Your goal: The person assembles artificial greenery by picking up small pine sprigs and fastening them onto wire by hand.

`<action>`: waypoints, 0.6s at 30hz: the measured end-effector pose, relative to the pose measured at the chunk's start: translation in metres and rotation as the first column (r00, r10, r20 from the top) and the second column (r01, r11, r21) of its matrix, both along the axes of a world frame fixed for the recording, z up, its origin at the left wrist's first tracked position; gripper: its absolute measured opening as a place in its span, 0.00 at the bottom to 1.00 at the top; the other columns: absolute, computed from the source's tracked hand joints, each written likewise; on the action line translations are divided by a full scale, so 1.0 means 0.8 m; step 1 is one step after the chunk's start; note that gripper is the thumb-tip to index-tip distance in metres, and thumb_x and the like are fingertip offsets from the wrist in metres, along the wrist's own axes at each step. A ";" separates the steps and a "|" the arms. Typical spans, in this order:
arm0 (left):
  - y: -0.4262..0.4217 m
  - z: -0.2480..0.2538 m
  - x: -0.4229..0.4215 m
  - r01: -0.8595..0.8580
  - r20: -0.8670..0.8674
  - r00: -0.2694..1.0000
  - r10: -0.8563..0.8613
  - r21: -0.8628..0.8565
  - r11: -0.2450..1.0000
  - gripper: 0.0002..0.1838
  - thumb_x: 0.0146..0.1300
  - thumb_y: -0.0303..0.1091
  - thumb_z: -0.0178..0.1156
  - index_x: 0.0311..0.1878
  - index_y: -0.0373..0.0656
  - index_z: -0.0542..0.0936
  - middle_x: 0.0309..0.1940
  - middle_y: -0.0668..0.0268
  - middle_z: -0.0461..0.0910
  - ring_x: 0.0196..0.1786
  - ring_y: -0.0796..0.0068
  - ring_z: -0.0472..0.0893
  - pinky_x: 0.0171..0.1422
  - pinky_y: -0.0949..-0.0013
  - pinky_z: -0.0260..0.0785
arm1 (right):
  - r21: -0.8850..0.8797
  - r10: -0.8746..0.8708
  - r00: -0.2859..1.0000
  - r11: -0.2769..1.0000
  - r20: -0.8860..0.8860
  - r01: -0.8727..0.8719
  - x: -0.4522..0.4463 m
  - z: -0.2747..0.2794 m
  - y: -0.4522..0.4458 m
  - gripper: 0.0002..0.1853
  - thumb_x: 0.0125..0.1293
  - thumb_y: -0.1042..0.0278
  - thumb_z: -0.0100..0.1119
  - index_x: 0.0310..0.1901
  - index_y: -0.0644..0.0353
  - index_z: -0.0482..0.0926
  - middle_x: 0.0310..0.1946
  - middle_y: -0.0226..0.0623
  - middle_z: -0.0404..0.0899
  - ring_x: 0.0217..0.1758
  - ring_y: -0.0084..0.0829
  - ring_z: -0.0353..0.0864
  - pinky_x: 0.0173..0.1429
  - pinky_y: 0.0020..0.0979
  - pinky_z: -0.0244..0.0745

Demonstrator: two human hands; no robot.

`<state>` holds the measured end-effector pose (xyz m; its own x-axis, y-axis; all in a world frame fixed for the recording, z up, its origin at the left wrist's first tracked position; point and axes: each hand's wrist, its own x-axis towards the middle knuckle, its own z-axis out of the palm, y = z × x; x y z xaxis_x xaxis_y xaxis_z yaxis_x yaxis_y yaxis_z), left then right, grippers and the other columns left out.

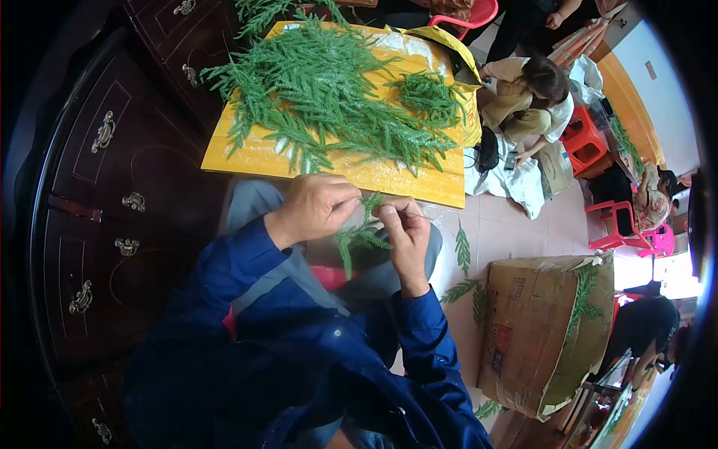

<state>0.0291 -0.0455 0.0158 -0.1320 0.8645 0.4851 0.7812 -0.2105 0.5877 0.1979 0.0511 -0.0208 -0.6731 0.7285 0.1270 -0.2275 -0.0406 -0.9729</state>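
Observation:
My left hand is closed in a pinch just left of a green artificial fern-like sprig. Whatever lies between those fingertips is too small to make out. On the other side, my right hand has its thumb and fingers closed on the sprig near its top, and the leafy part hangs down between both hands over my lap. A thin dark strand shows by the right fingertips. Just beyond my hands, a large heap of similar green sprigs covers much of the yellow tabletop.
A big cardboard box with greenery at its opening stands on the right. Loose sprigs lie on the tiled floor. Dark wooden drawers line the left. A person crouches beyond the table, near red stools.

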 end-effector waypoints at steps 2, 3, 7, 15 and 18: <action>0.001 -0.001 -0.001 -0.013 0.011 1.000 0.013 -0.007 1.000 0.05 0.54 0.30 0.62 0.32 0.39 0.81 0.25 0.59 0.79 0.31 0.57 0.80 0.34 0.63 0.71 | 0.092 -0.052 0.995 0.995 0.087 0.044 0.002 0.000 -0.002 0.04 0.67 0.73 0.56 0.38 0.65 0.76 0.32 0.32 0.80 0.36 0.18 0.76 0.43 0.22 0.71; 0.002 -0.003 -0.002 0.004 0.074 0.997 -0.003 -0.021 1.000 0.05 0.55 0.30 0.62 0.33 0.39 0.81 0.26 0.59 0.79 0.31 0.57 0.80 0.34 0.63 0.71 | 0.101 -0.054 0.997 0.994 0.060 0.047 0.001 -0.002 -0.001 0.05 0.68 0.73 0.56 0.38 0.65 0.76 0.32 0.32 0.80 0.36 0.19 0.77 0.42 0.21 0.71; 0.003 0.004 -0.001 0.030 0.183 0.983 -0.027 -0.018 0.999 0.06 0.55 0.31 0.63 0.34 0.40 0.81 0.28 0.59 0.80 0.33 0.58 0.80 0.36 0.63 0.71 | 0.065 -0.049 0.997 0.996 -0.053 0.052 -0.002 -0.004 0.001 0.05 0.68 0.72 0.56 0.39 0.65 0.76 0.31 0.31 0.80 0.34 0.18 0.77 0.41 0.21 0.72; 0.012 -0.002 0.004 0.023 0.139 0.990 -0.024 0.009 1.000 0.05 0.53 0.30 0.63 0.33 0.40 0.81 0.28 0.60 0.79 0.33 0.59 0.80 0.36 0.63 0.71 | -0.070 0.021 0.999 0.997 0.024 -0.019 0.000 0.000 0.001 0.07 0.65 0.71 0.61 0.40 0.64 0.75 0.32 0.28 0.79 0.34 0.14 0.75 0.39 0.17 0.71; 0.011 0.001 0.007 -0.011 0.056 0.998 0.009 0.022 1.000 0.05 0.52 0.28 0.64 0.33 0.39 0.81 0.29 0.60 0.79 0.33 0.60 0.80 0.36 0.64 0.71 | -0.106 0.058 0.998 0.993 0.010 -0.057 -0.004 0.000 0.000 0.10 0.62 0.73 0.64 0.42 0.63 0.75 0.33 0.26 0.78 0.34 0.14 0.75 0.39 0.17 0.71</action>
<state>0.0346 -0.0364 0.0169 -0.1682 0.8521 0.4957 0.7491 -0.2164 0.6261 0.1948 0.0507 -0.0208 -0.7155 0.6973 0.0422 -0.2092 -0.1562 -0.9653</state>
